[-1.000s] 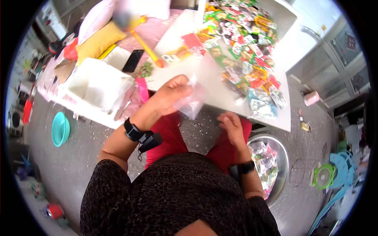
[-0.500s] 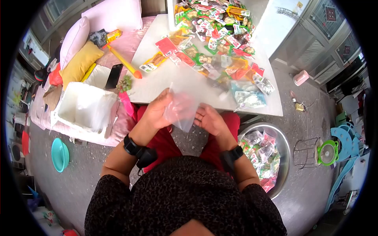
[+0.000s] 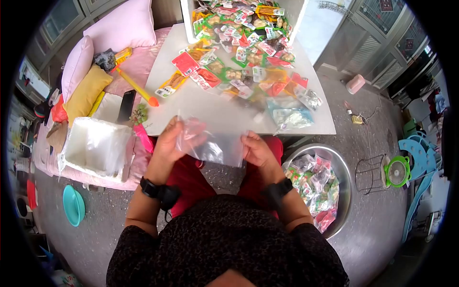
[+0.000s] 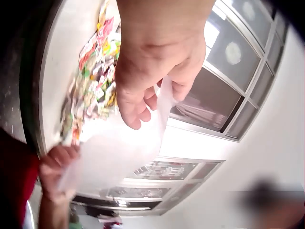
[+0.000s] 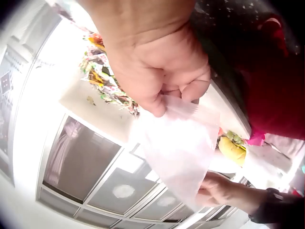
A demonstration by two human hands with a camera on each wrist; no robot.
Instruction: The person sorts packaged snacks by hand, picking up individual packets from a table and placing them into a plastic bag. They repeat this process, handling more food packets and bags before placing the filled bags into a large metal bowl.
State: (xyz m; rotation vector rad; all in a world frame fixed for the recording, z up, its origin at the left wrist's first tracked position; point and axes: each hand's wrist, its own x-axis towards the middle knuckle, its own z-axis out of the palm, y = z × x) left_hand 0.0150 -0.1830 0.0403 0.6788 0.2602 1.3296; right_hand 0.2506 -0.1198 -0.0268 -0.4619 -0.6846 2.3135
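A clear plastic bag is stretched between my two hands above my lap, just in front of the table edge. My left hand pinches its left side between thumb and fingers. At the other side, my right hand grips the bag's edge, thumb against curled fingers, as the right wrist view shows up close. Through the film the background shows faintly. Beyond the hands, small colourful snack packets lie strewn over the white table. A clear bluish plastic bundle lies near the table's right corner.
A white box heaped with packets stands at the table's back. On the floor to the right is a metal basin of packed bags. Left are a white foam box, a black phone, a yellow-orange stick and a teal basin.
My right hand has come up and in from the right and taken hold of the bag's edge. The bag, earlier hanging from my left hand, is now spread sideways between both hands.
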